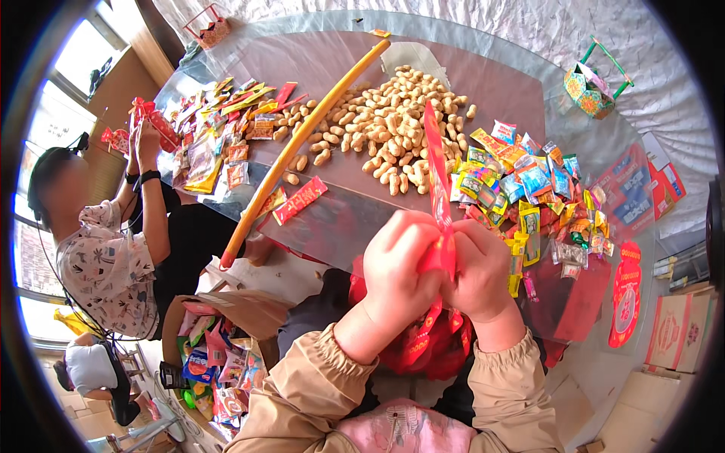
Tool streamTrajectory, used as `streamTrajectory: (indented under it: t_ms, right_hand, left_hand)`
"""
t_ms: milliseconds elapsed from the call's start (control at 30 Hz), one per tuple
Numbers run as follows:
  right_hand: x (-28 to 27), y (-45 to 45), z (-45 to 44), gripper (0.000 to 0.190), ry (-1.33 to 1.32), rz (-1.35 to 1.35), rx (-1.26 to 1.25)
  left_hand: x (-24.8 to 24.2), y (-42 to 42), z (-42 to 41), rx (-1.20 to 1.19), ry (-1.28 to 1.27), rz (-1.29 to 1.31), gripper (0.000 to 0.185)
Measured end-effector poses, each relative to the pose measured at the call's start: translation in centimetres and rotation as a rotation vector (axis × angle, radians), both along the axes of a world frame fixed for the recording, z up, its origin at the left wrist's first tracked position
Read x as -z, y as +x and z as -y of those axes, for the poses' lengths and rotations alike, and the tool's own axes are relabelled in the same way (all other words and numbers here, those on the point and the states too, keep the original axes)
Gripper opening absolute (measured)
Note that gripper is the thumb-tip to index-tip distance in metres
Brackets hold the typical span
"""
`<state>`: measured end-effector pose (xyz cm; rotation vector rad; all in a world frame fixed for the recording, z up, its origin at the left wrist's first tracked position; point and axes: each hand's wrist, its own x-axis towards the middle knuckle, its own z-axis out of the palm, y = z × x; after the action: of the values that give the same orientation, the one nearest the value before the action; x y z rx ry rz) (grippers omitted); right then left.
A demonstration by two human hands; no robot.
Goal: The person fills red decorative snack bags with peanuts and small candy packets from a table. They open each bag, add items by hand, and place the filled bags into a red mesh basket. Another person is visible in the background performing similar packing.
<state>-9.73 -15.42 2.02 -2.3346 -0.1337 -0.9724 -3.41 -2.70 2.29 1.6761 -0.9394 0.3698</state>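
My left hand [399, 269] and my right hand [481, 269] meet in front of me, each closed on the handles of a red printed bag [433, 345]. One end of the red handle material stands up above my fists, over the peanuts' edge. The bag's body hangs below my hands near my lap, partly hidden by them. Beyond my hands lies a heap of unshelled peanuts [402, 119]. Small wrapped candies and snack packets [532, 175] are piled to the right. A flat red bag [626, 294] with gold print lies at the table's right side.
A yellow-orange stick [306, 153] lies slantwise across the table [345, 226]. More snack packets [207, 136] are at the left, beside a co-worker [113, 243] handling a red bag. An open cardboard box [243, 306] of snacks stands lower left. A green-handled basket [589, 90] sits upper right.
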Motion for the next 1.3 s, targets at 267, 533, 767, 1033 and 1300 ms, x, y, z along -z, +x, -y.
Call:
streamTrajectory:
  t_ms: [267, 533, 767, 1033, 1300]
  right_hand:
    - [0.5, 0.2, 0.6, 0.015, -0.02, -0.061, 0.019]
    - [0.5, -0.2, 0.6, 0.016, 0.045, -0.09, -0.071]
    - [0.4, -0.2, 0.7, 0.017, 0.014, -0.136, -0.076]
    - [0.2, 0.0, 1.1, 0.013, 0.026, -0.113, -0.048]
    - [0.0, 0.1, 0.8, 0.013, 0.059, -0.146, -0.021]
  left_hand:
    - [-0.3, -0.4, 0.2, -0.021, 0.038, 0.039, 0.025]
    - [-0.3, 0.1, 0.0, 0.018, 0.042, -0.193, 0.021]
    - [0.1, 0.3, -0.2, 0.018, 0.066, -0.117, 0.022]
    - [-0.4, 0.3, -0.3, -0.041, 0.12, 0.098, 0.024]
    - [-0.3, 0.4, -0.3, -0.011, 0.177, 0.146, 0.027]
